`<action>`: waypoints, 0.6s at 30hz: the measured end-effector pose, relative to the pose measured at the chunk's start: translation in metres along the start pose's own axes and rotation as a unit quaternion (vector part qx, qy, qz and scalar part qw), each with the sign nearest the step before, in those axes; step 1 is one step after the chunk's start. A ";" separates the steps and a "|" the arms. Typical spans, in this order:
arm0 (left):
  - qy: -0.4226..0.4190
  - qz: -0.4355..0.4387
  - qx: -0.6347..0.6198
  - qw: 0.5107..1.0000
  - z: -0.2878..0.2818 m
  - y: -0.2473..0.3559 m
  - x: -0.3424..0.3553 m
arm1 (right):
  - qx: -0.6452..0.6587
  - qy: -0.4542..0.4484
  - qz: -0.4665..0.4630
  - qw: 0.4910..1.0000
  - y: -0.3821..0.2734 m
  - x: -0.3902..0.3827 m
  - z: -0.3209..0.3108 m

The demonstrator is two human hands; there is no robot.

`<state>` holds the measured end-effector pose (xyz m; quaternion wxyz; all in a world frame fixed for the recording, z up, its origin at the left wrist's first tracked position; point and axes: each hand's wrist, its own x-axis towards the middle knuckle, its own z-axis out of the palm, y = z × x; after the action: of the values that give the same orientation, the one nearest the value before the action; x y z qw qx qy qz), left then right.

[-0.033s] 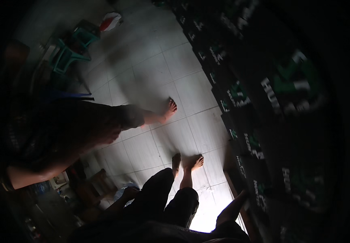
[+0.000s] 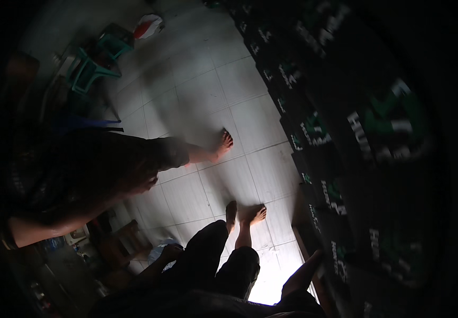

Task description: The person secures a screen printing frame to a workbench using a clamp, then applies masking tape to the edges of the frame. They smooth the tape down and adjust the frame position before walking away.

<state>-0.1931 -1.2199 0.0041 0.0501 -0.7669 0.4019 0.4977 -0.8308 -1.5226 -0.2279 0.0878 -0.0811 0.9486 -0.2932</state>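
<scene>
Low in the view, my left hand (image 2: 171, 251) hangs beside my dark trouser leg, dim and in shadow. A pale bluish, plastic-looking item (image 2: 159, 248) shows right behind it; whether I hold it or it only lies beyond, I cannot tell. My right hand (image 2: 316, 258) is down at my other side, closest to a stack of black boxes (image 2: 345, 196) with green and white print. Its fingers are lost against the dark background. My bare feet (image 2: 250, 213) stand on pale floor tiles (image 2: 186, 204).
At the left another person (image 2: 91, 169) stands with one bare foot (image 2: 222, 144) forward and a hand low near the leg. Green plastic stools (image 2: 88, 74) and a red and white item (image 2: 148, 25) are farther back. Wooden furniture (image 2: 125, 244) stands lower left; bright light falls behind me.
The boxes and stools appear shifted very slightly to the right in the view. The other person's hand has moved a little. My own hands look nearly the same.
</scene>
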 end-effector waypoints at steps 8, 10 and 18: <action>-0.009 -0.140 -0.108 0.984 -0.028 0.102 0.088 | 0.095 -0.073 0.003 0.993 -0.124 -0.071 0.142; -0.009 -0.104 -0.056 0.993 -0.034 0.111 0.123 | 0.125 -0.087 0.007 0.988 -0.166 -0.099 0.182; -0.107 -0.143 -0.317 0.932 -0.173 0.127 0.291 | 0.231 -0.142 0.040 0.962 -0.362 -0.248 0.392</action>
<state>-0.1003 -1.5524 -0.1021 -0.0822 -0.7346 0.1019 0.6658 -0.4693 -1.9786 -0.3105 0.2494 -0.0617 0.8355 -0.4858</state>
